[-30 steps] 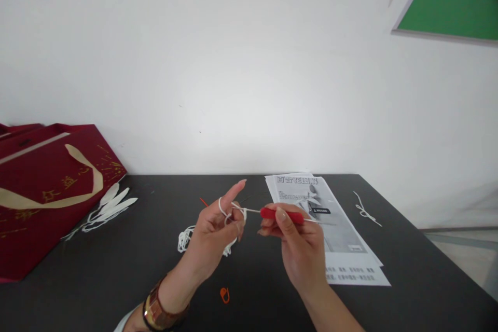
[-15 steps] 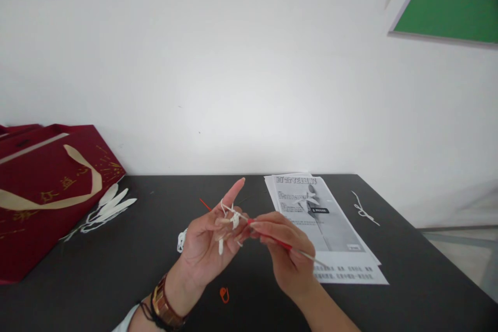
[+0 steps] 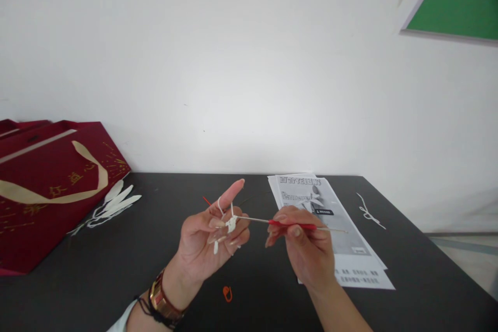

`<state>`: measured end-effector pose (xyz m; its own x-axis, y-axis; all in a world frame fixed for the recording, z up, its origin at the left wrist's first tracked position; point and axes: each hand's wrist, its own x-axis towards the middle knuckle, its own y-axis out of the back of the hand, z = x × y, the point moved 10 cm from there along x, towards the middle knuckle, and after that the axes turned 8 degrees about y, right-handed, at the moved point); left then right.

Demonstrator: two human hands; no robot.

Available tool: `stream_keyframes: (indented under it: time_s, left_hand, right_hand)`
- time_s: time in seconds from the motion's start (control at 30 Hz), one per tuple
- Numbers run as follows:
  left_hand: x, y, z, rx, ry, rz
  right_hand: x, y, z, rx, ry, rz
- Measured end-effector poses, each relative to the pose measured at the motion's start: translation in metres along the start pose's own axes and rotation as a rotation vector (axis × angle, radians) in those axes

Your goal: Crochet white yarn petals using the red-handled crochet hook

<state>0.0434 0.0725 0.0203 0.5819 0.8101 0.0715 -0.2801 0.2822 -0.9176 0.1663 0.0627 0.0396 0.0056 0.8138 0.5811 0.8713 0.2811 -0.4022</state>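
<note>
My left hand (image 3: 206,246) pinches a small piece of white crochet work (image 3: 231,224) between thumb and fingers, its index finger pointing up. White yarn (image 3: 232,209) loops over that index finger, and a short white end hangs below the fingers. A crochet hook (image 3: 293,224) with a red grip lies almost level in my right hand (image 3: 311,249), closed around the grip. The hook's thin metal shaft reaches left to the top of the crochet work, where its tip is too small to make out.
An orange stitch marker (image 3: 227,294) lies on the black table (image 3: 155,249). Printed sheets (image 3: 365,280) are at the right, beside a knotted white cord (image 3: 369,217). At the left stand dark red gift bags (image 3: 58,166) with white petal-shaped pieces (image 3: 116,205) next to them.
My right hand has drawn back to the right, away from my left hand, leveling the hook so more of its shaft shows. The yarn loop at the left index finger looks wider.
</note>
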Motion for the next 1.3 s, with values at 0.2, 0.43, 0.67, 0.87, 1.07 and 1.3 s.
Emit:
stream_keyframes:
  time_s: [0.2, 0.43, 0.67, 0.87, 1.07, 1.3]
  left_hand:
    - [-0.002, -0.005, -0.002, -0.013, 0.016, -0.050]
    - [-0.003, -0.006, -0.003, -0.006, 0.050, -0.065]
    - [-0.003, -0.004, -0.005, 0.096, 0.043, -0.025]
    - [-0.002, -0.005, -0.001, 0.289, -0.026, -0.043]
    - [0.000, 0.015, 0.000, 0.551, -0.069, 0.070]
    - [0.004, 0.024, -0.013, 0.387, 0.025, 0.147]
  right_hand:
    - [0.002, -0.001, -0.003, 0.020, -0.006, -0.034]
    - [0.004, 0.000, -0.007, 0.010, -0.009, -0.063]
    - [0.005, 0.004, 0.001, 0.112, -0.116, 0.025]
    - [-0.007, 0.004, 0.039, 0.355, -0.385, 0.211]
    - [-0.019, -0.002, 0.055, 0.383, -0.465, 0.287]
    - [-0.023, -0.005, 0.054, 0.207, -0.365, 0.271]
